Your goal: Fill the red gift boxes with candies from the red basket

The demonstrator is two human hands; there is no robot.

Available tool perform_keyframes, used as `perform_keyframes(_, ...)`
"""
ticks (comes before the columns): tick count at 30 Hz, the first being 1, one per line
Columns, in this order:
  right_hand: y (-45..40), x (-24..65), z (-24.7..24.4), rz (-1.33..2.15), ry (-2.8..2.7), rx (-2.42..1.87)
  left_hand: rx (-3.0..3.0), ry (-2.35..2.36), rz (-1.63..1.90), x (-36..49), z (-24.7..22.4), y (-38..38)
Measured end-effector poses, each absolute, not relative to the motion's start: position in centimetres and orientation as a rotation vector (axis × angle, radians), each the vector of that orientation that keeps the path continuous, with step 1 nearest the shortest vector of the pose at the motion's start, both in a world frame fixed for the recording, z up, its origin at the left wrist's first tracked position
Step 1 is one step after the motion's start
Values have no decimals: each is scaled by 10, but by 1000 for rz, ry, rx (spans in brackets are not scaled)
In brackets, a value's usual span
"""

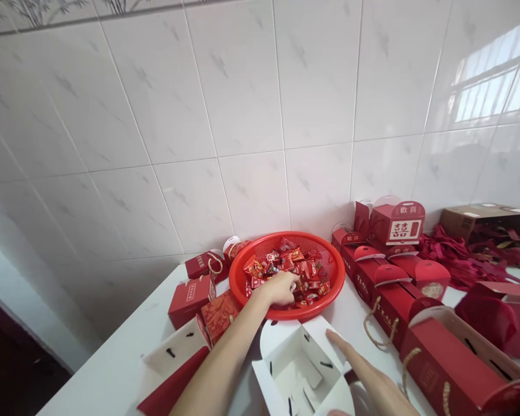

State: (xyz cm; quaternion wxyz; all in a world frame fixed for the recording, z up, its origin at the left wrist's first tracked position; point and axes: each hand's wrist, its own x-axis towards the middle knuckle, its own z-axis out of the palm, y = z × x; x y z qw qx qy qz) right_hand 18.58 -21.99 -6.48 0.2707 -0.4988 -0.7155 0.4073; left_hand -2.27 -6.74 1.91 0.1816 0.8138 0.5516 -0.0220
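Note:
My left hand (281, 288) reaches into a red plastic basket (338, 283) with its fingers curled down among red-wrapped candies (308, 269). What lies between those fingertips is hidden. In front of the basket is an open gift box (301, 367), white inside, with its flaps spread and nothing inside but its slots and folds. My right hand (351, 358) grips this box at its right side, the index finger along a flap and the thumb at the bottom edge of the view.
Red gift boxes with rope handles (383, 300) line the right side; others (193, 297) stand at the left. An open box (177, 358) lies beside my left forearm. Dark red ribbons (446, 254) and a cardboard box (472, 216) are at the far right. A tiled wall (251, 190) rises behind.

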Motion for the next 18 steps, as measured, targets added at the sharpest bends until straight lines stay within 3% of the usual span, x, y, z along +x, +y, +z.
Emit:
perform_keyframes(6, -225, 185, -48, 1154, -1895, -1378, 2191, 1485, 456, -26, 17, -64)
perform_keyframes(18, -229, 185, -41, 1197, -1875, -1284, 2006, 1237, 825, -28, 7, -60)
